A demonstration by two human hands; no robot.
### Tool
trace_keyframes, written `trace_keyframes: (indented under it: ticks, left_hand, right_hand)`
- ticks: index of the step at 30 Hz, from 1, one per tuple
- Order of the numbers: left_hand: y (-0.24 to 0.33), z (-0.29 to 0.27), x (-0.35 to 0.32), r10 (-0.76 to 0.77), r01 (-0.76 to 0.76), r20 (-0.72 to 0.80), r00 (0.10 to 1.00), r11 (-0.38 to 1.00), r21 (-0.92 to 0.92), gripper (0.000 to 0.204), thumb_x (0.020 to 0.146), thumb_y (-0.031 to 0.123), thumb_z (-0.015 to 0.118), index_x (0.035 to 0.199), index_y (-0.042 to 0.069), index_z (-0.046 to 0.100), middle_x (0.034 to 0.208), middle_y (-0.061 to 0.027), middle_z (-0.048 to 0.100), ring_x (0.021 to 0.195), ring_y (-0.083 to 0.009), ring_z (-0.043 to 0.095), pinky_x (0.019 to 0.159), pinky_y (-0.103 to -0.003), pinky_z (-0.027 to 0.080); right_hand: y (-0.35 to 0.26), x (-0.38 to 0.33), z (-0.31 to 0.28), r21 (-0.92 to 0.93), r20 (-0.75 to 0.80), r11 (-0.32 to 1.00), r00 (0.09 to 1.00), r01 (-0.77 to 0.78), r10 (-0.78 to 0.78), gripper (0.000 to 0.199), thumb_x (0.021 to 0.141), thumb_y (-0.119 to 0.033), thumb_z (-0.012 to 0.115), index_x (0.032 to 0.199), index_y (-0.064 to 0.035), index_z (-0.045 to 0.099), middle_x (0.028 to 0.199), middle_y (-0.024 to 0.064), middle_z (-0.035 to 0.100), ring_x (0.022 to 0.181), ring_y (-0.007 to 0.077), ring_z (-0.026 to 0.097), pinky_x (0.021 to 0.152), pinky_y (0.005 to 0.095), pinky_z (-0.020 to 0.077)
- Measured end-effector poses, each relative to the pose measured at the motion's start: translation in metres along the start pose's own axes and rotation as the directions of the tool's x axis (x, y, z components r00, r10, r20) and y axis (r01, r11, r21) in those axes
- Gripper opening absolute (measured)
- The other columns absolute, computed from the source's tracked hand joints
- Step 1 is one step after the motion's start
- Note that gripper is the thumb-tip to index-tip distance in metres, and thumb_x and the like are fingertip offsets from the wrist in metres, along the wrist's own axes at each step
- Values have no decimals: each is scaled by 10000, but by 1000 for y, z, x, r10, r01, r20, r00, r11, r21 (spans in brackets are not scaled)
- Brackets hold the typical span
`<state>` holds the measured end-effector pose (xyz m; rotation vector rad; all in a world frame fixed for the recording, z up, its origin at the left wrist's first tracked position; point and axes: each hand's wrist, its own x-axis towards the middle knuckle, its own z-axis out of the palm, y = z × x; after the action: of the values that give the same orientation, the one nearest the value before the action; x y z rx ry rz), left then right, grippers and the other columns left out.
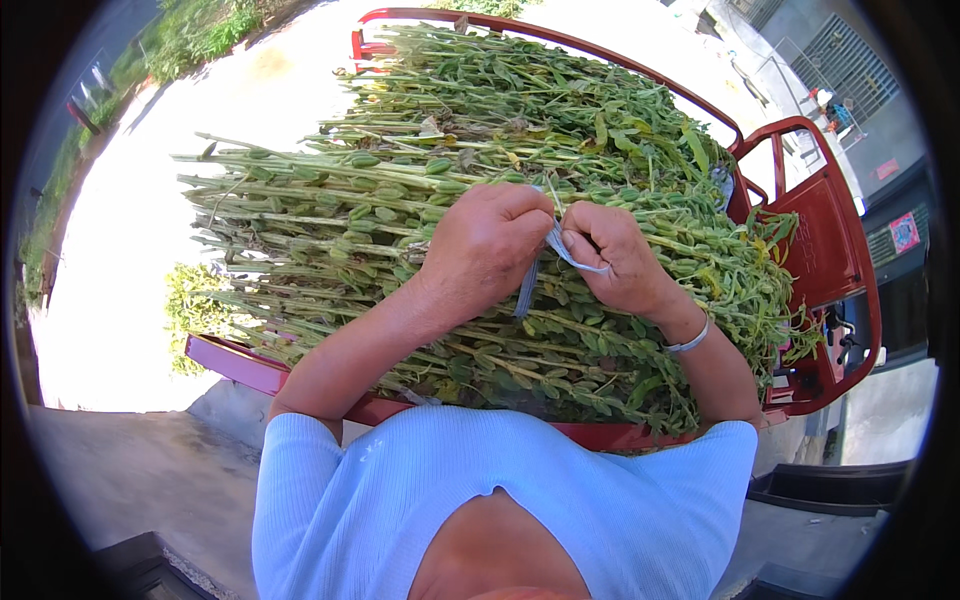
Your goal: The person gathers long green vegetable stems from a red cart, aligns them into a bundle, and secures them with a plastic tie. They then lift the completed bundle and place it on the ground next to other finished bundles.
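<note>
Outdoors, red cart (835,250) under my hands: left hand (487,245) and right hand (618,255) both pinching grey string (560,250) atop green stalks (400,200).

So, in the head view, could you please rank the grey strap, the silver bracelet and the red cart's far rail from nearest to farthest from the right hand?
1. Grey strap: pinched in the right hand.
2. Silver bracelet: on that hand's wrist, just below it.
3. Red cart's far rail: beyond the green stalks, at the top.

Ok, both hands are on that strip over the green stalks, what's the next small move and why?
Probably pull the two ends apart to snug it. The left hand and right hand pinch the grey strip close together above the stalk bundle, and one end hangs slack.
</note>
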<state>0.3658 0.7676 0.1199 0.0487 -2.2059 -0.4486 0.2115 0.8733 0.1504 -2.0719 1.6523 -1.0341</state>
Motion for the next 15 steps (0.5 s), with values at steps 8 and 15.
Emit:
trace_keyframes:
  ticks: [8, 15]
  left_hand:
    - [-35, 8, 9, -169, 222, 203, 964, 936, -273, 142, 710, -38, 628, 841, 15, 635, 870, -72, 639, 770, -219, 629, 643, -294, 485]
    - [-49, -1, 38, 86, 80, 483, 871, 946, -313, 106, 742, 94, 649, 836, 63, 610, 808, -82, 623, 747, -292, 602, 600, -384, 466]
  right_hand:
    - [25, 4, 16, 111, -113, 993, 993, 31, -18, 78, 789, -22, 514, 724, -3, 475, 607, 112, 459, 530, 243, 432, 504, 334, 361]
    - [26, -6, 16, 231, -170, 970, 978, -81, 123, 77, 836, -17, 525, 765, 11, 533, 647, 55, 545, 586, 100, 489, 530, 274, 406]
